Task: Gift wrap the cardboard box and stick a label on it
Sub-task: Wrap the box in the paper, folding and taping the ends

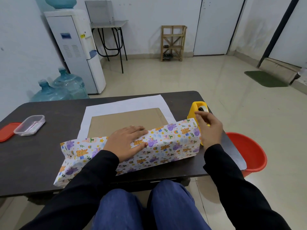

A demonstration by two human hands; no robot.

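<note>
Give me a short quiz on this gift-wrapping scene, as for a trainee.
1. True or false: the left hand lies flat on the paper.
2. Which thing is the right hand at? A bucket, B tape dispenser, C water bottle.
3. Fill in: the lid beside the container is ___ in colour.
Key: 1 true; 2 B; 3 red.

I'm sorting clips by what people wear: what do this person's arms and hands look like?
Both arms wear long black sleeves, the left sleeve and right sleeve reaching the wrists. The left hand and right hand are bare: no gloves, rings or watch show.
</note>
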